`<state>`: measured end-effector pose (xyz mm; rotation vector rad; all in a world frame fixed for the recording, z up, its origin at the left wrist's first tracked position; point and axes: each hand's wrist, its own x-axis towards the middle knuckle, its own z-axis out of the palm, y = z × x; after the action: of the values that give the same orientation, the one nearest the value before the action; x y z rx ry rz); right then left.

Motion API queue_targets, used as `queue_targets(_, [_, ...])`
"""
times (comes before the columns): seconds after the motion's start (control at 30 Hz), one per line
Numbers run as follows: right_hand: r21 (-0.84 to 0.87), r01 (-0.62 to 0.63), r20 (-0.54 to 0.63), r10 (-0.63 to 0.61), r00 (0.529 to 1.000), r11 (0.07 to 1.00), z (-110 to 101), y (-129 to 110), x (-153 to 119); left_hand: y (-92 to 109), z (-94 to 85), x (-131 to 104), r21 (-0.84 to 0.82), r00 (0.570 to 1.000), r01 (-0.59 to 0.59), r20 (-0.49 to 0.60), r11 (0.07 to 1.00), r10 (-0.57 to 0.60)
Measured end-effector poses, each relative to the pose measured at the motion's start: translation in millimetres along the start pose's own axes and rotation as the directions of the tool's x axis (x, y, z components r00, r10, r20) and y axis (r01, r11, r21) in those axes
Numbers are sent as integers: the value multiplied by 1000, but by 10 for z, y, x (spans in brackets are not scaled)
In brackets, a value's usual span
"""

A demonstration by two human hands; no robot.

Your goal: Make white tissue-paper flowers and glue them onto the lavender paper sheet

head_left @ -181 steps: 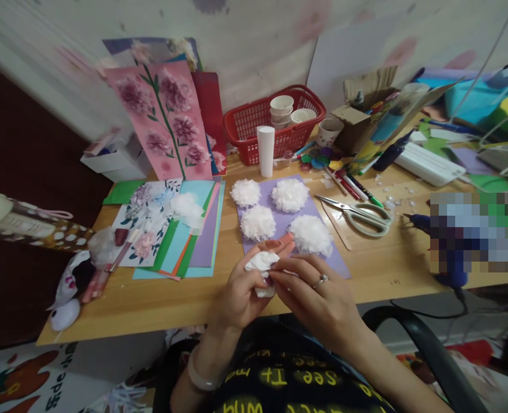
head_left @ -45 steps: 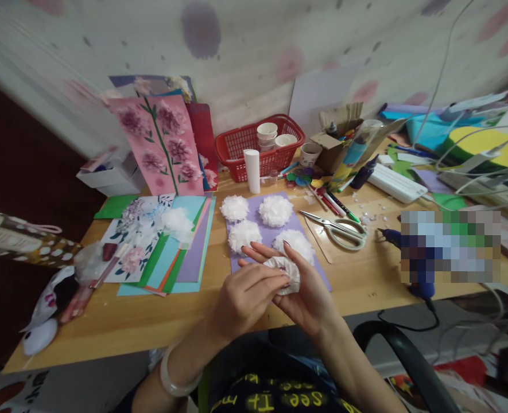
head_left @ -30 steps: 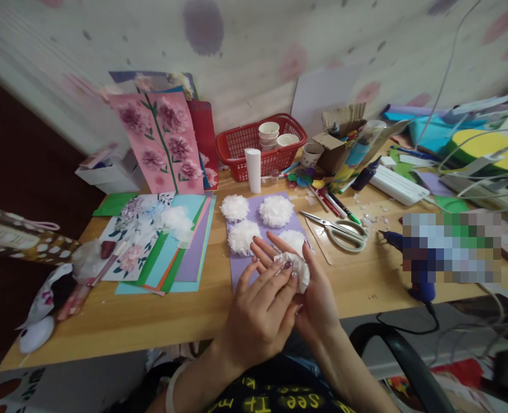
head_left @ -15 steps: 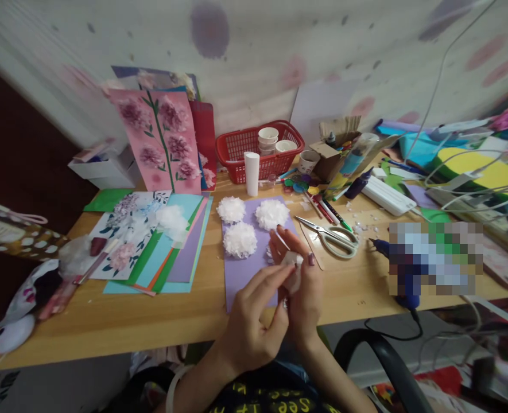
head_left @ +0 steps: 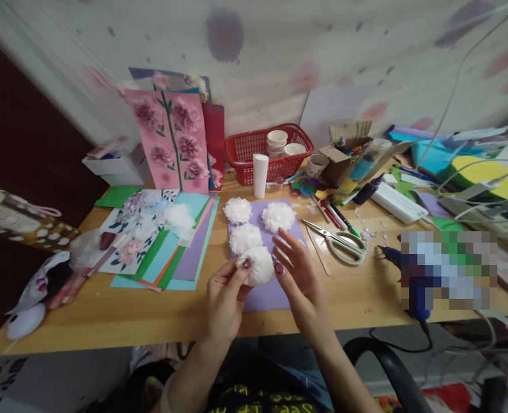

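Observation:
My left hand (head_left: 224, 301) pinches a round white puff (head_left: 259, 267) of thin gathered material, perhaps tissue paper, between thumb and fingers. My right hand (head_left: 304, 289) is open just to its right, fingers spread, the thumb tip close to the puff's edge; whether it touches I cannot tell. Beneath them lies a purple sheet (head_left: 262, 301). Three fluffy white paper flowers rest on or beside it: one at the upper left (head_left: 237, 210), one at the right (head_left: 278, 216), and one (head_left: 245, 236) partly hidden behind the puff.
Scissors (head_left: 344, 246) and a blue glue gun (head_left: 391, 255) lie to the right. Behind the sheet stand a white roll (head_left: 260, 176) and a red basket (head_left: 240, 150) with paper cups. Coloured papers (head_left: 197, 249) are stacked at left, near a pink floral card (head_left: 174, 143).
My hands were cupped together around the white thing; now they are apart. The left holds it with its rounded face showing, and the right has opened. The view has shifted slightly.

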<state>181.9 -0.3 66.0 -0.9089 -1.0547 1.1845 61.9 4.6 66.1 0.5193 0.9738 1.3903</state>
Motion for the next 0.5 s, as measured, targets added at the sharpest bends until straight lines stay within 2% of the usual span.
queue_targets(0.07, [42,-126,-19,127,992,991,-28,-15,17,10,-22,17,-15,1000,-10,-12,1000,10])
queue_targets(0.13, [69,-187,-25,189,982,980,-31,-13,42,2,-43,24,-28,1000,-19,-26,999,18])
queue_targets(0.23, [56,-205,-43,208,977,977,-25,16,75,-5,-78,14,-27,1000,-5,-19,1000,4])
queue_targets(0.3, [37,-210,-51,212,976,977,-25,35,84,10,-104,-4,11,999,-7,39,1000,7])
queue_targets(0.4, [21,-210,-38,211,977,977,-14,36,60,51,-142,-37,140,990,-93,123,986,76])
queue_targets(0.5, [1,-182,-9,182,983,983,5,9,-14,96,-175,-58,257,978,-182,145,949,148])
